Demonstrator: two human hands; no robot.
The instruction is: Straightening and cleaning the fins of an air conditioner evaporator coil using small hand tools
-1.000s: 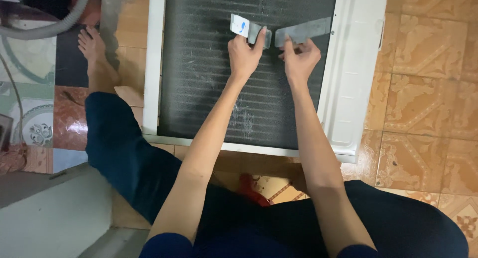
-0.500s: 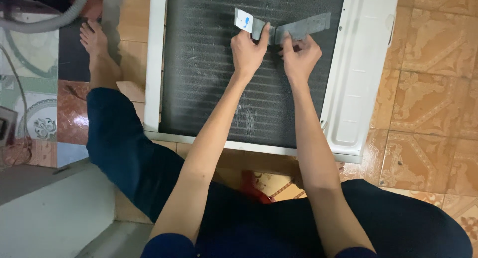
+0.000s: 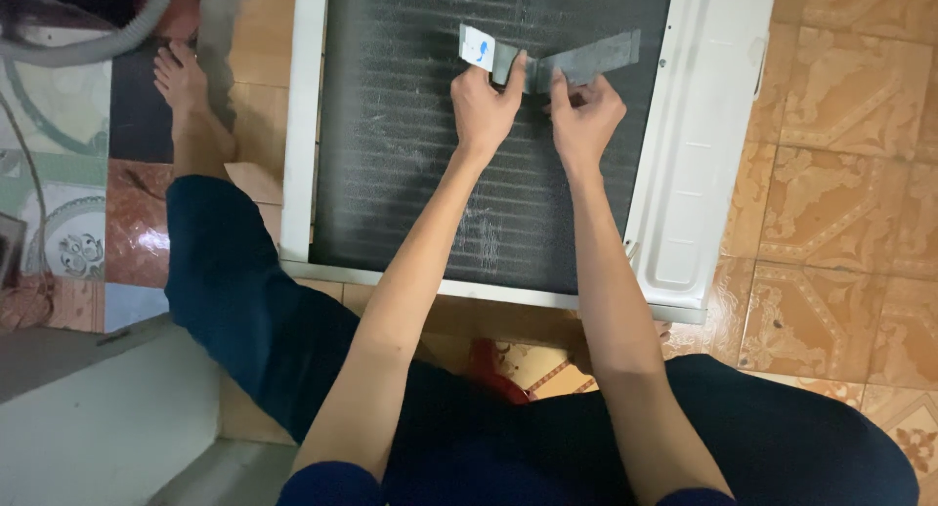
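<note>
A white-framed appliance panel (image 3: 699, 174) lies flat on the floor, its dark finned coil (image 3: 410, 145) facing up. Over the coil's upper part I hold a bent grey strip (image 3: 586, 59) that ends on the left in a small white tag with a blue mark (image 3: 477, 49). My left hand (image 3: 484, 105) pinches the strip near the tag end. My right hand (image 3: 584, 115) grips the strip just right of the bend, close beside the left hand. The strip's long grey end sticks out to the right above my right fingers.
My legs in dark trousers (image 3: 254, 311) spread around the panel's near edge, with a bare foot (image 3: 181, 81) at the upper left. A grey hose (image 3: 98, 42) curves at the top left. Patterned tiles (image 3: 840, 223) lie to the right, a red object (image 3: 493, 364) under my arms.
Both hands and the strip have shifted slightly up and to the right in view. The grip on the strip looks the same.
</note>
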